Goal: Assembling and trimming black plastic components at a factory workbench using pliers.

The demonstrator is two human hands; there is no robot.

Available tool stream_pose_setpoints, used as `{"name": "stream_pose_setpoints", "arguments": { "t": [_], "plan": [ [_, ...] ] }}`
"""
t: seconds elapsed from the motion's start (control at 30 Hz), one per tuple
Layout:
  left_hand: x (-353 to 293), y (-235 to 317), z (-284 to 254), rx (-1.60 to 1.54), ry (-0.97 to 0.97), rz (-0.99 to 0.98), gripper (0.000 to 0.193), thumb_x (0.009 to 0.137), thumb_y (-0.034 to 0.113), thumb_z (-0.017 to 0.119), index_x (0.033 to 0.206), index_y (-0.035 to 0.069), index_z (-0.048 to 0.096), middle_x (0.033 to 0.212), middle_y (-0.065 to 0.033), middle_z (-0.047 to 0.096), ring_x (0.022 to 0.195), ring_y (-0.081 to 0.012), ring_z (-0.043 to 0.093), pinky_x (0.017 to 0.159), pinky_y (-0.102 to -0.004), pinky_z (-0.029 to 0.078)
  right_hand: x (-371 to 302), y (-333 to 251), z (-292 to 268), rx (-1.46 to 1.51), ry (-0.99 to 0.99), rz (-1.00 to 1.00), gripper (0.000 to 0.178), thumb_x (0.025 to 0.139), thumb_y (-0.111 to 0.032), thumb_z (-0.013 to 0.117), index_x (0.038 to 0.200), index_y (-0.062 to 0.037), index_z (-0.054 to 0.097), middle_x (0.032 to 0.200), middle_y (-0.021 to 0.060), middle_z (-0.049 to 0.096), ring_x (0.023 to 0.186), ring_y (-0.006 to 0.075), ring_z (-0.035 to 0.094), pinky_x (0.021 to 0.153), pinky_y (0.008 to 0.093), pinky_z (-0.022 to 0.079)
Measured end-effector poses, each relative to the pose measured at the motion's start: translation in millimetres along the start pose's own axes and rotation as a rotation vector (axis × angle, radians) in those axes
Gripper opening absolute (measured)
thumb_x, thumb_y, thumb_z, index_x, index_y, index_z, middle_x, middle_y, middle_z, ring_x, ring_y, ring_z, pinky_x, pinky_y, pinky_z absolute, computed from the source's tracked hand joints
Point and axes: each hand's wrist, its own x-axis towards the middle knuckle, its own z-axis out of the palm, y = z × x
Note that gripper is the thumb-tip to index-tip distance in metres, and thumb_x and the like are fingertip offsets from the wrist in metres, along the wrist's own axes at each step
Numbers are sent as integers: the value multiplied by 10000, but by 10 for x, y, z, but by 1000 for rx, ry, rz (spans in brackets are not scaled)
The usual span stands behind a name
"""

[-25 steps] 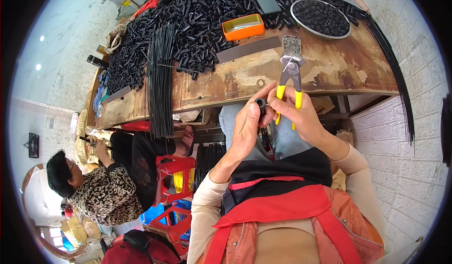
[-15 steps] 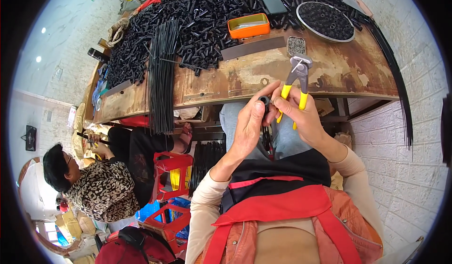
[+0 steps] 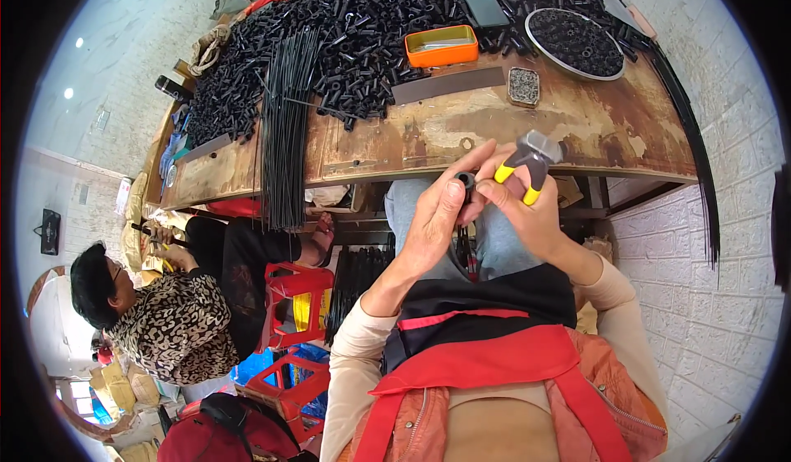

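Over my lap, just off the table's front edge, my left hand (image 3: 433, 221) is closed around a short black tube (image 3: 467, 180), its round open end turned up beside the thumb. My right hand (image 3: 534, 221) meets it there, thumb and fingertips close to the tube's rim; any small part between them is too small to make out. The same right hand grips end-cutting pincers (image 3: 535, 149) with yellow handles. Their grey head points away from me over the table edge and looks blurred. The lower handles are hidden by the hand.
The worn wooden table (image 3: 428, 136) carries a heap of black tubes (image 3: 362, 25), a bundle of thin black rods (image 3: 288, 132), an orange tin (image 3: 442, 46), a small box of metal bits (image 3: 523, 87), a round tray (image 3: 614, 76) and a phone (image 3: 484, 6). A co-worker (image 3: 177, 314) sits at left near red stools (image 3: 301, 272).
The pincers have swung down and to the right in my right hand, with their head lower and handles less visible. Both hands stay together at the tube.
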Motion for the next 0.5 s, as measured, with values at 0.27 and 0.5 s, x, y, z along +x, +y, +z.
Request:
{"name": "stream_pose_setpoints", "arguments": {
  "t": [0.27, 0.5],
  "plan": [
    [26, -9, -123, -55, -44, 2, 668, 1033, 512, 313, 1469, 7, 335, 706, 39, 355, 612, -68, 297, 558, -223, 266, 109, -494, -246, -309, -170, 357, 133, 955, -141, 592, 1001, -25, 545, 759, 18, 580, 579, 92, 534, 549, 242, 434],
    [58, 104, -43, 174, -55, -55, 652, 1027, 552, 248, 1081, -29, 539, 665, 29, 399, 609, -56, 329, 561, -225, 259, -135, -814, -359, -751, -441, 441, 204, 967, -178, 547, 1018, 18, 523, 636, 84, 618, 455, 135, 542, 463, 272, 411]
  ]
}}
